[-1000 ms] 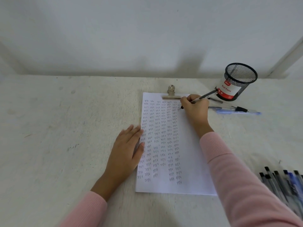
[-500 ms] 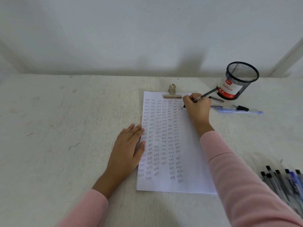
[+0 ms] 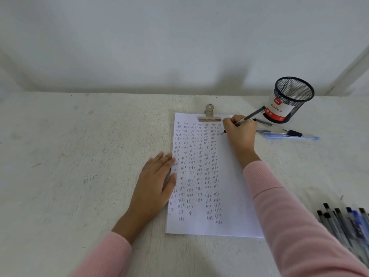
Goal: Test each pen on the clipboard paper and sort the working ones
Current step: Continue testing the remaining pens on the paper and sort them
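Head view. The right hand (image 3: 240,133) pinched a pen (image 3: 252,115) in a writing grip just below and right of the clip (image 3: 209,115), tip on the paper (image 3: 234,196) beside the last column of marks (image 3: 219,129). The pen's long axis slanted away from the clip toward the mesh cup (image 3: 290,98), farther right of the clip, so this hand was probably the nearer for sorting. The left hand (image 3: 153,182) lay flat, fingers straight, holding nothing, on the paper's left edge below the clip
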